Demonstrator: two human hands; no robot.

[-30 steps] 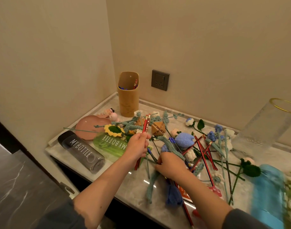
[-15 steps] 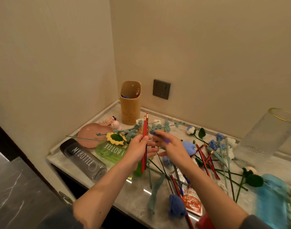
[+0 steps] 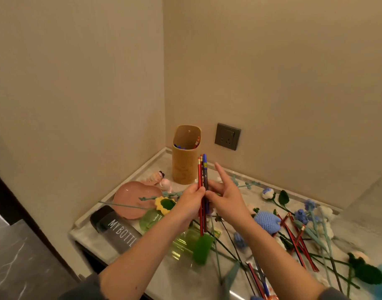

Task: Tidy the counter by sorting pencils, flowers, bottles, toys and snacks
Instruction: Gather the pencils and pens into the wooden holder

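Over by the corner, barely started, honestly. Left hand [image 3: 191, 203] wrapped around a small upright bundle of pencils [image 3: 202, 191], red ones plus a dark one with a blue cap, held above the counter [image 3: 185, 280] just in front of the bamboo pencil holder [image 3: 185, 163]. Right hand [image 3: 225, 197] pinching the same bundle with thumb and lower fingers, index finger sticking out loose. Already a few pencil ends poking up inside the holder, so some sorting done, and probably next stop for this bunch too. Plenty left though: more red pencils [image 3: 296, 241] lying crossed among the stems on the right, another couple near the front edge by an orange snack packet [image 3: 272, 294]. Crochet flowers [image 3: 304, 215] scattered everywhere, a yellow sunflower [image 3: 164, 204] by the pink plate [image 3: 131, 197], none gathered up yet. Clear "MY BOTTLE" bottle [image 3: 117, 231] and green bottle [image 3: 185, 241] both lying on their sides. Little pink toy figures [image 3: 161, 180] parked beside the plate, blue knitted fish toy [image 3: 267, 223] out in the mess. Roughly: pencils partway, everything else untouched.
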